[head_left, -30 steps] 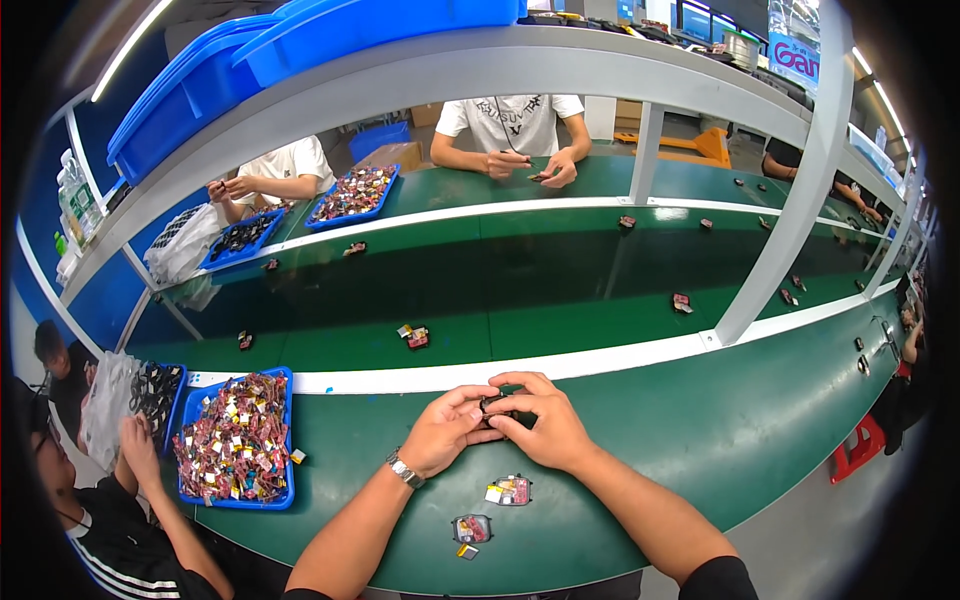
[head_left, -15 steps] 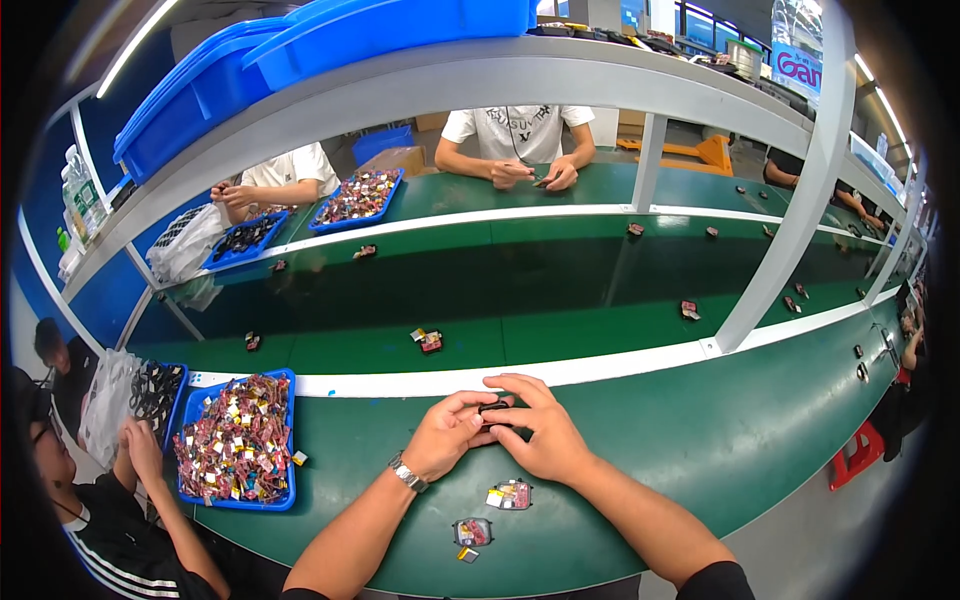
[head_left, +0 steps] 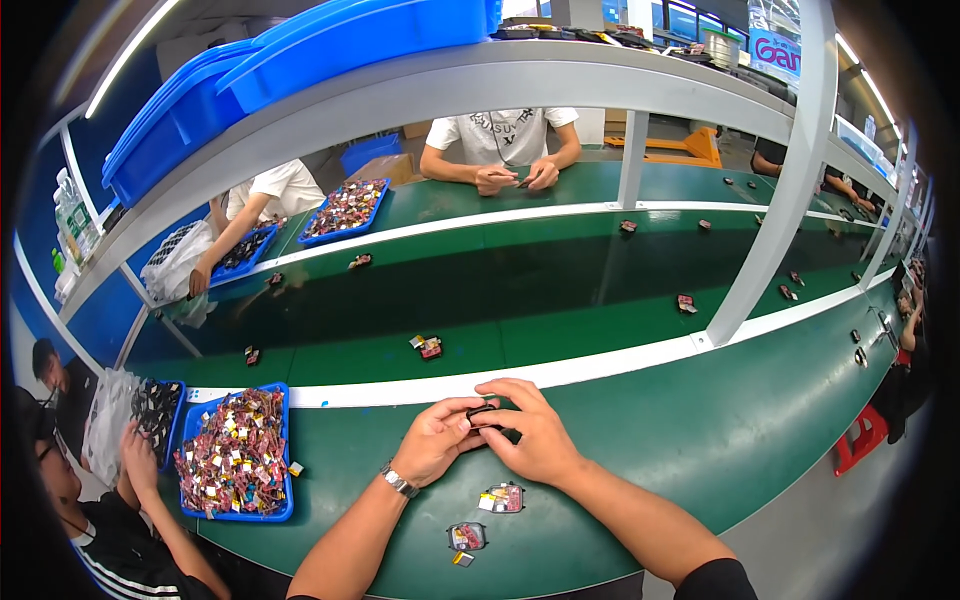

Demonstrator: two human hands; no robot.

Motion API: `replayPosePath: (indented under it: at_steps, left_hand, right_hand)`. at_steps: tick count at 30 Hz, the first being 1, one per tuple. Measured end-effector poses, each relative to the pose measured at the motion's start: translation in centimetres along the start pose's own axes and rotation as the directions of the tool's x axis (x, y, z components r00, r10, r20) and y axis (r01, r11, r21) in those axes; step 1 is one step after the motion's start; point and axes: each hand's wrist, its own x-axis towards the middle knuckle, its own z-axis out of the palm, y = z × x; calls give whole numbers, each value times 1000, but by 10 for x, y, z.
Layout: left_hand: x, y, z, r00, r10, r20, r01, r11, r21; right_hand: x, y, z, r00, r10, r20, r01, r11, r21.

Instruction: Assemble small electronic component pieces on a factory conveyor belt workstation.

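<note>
Near the middle of the green bench, my left hand [head_left: 432,442] pinches a small black casing [head_left: 482,412], thumb and fingers closed round its edge. My right hand [head_left: 532,432] holds the same casing from the other side, its index finger arched over the top. Fingers cover most of the piece, so what lies inside cannot be made out. Just below my hands lies an open watch-like casing [head_left: 508,498] with a reddish circuit board and a pale battery beside it. Closer to me, a second open casing [head_left: 467,536] has a small silver-and-yellow battery [head_left: 463,559] next to it.
A blue tray [head_left: 287,500] heaped with red boards and batteries stands left, beside a co-worker [head_left: 140,460] handling black parts. Beyond the white rail [head_left: 560,373], a green belt [head_left: 560,345] carries scattered pieces. A grey shelf frame [head_left: 775,220] rises ahead; people sit opposite.
The view has shifted slightly. My fingers have moved a little on the black casing, which both hands still hold. Across the belt, the person at left has stretched an arm down toward the plastic bag.
</note>
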Motion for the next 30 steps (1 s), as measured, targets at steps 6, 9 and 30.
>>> replayPosePath:
  at_steps: [6, 9, 30]
  left_hand:
    - [1, 2, 2, 999, -7, -36, 7, 1000, -8]
    - [1, 5, 6, 998, -24, -55, 24, 1000, -9]
    - [2, 4, 8, 992, -88, -95, 87, 996, -15]
  right_hand:
    - [4, -3, 0, 999, 8, 32, -6, 999, -48]
    - [5, -3, -1, 997, -74, -14, 72, 989, -126]
    - [7, -7, -1, 958, -286, 20, 266, 859, -437]
